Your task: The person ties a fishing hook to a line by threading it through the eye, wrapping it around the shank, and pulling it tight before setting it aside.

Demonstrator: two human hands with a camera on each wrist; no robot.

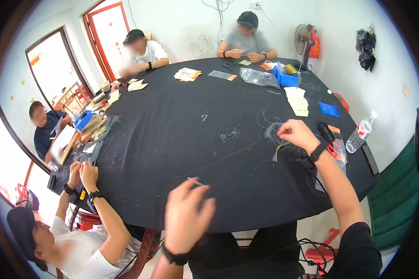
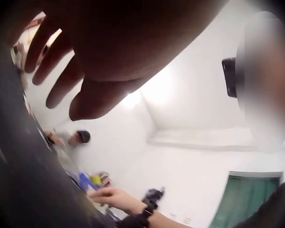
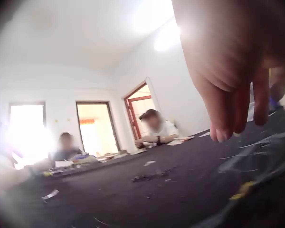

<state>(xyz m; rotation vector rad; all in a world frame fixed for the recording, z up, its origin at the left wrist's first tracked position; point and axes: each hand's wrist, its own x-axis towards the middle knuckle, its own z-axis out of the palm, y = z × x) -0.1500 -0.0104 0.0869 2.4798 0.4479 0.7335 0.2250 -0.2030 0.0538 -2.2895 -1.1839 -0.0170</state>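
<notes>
Head view. Black-clothed worktop (image 1: pixel 149 139). Left hand (image 1: pixel 187 221) over the near edge, blurred; fingers apart, loosely bent, grasping nothing visible. Thin pale strip (image 1: pixel 199 183) just beyond its fingertips; touching or apart, cannot tell. Right hand (image 1: pixel 299 134) toward the right edge, fingers bent in beside a bundle of grey strands (image 1: pixel 271 133); whether a strand is pinched, cannot tell. Bundle lies inward from the right edge, loose ends fanned, yellow tie (image 1: pixel 278 148) toward its near end. Long single strand (image 1: pixel 237 152) slants across the middle; small heap of dark clippings (image 1: pixel 230 135) left of the bundle. Along the right edge: clear bottle (image 1: pixel 361 134), upright but leaning in this view; blue packet (image 1: pixel 329 109). Pale cards (image 1: pixel 297 101) and blue bin (image 1: pixel 285 79) toward the far right. Four other people seated around the far and left edges.

Left wrist view. Left hand large and dark overhead, fingers extended and separate, released. Right hand low, near the worktop edge.

Right wrist view. Right hand at upper right, fingers pointing down over the worktop; tips show no clear grip. Yellow tie below them, blurred.
</notes>
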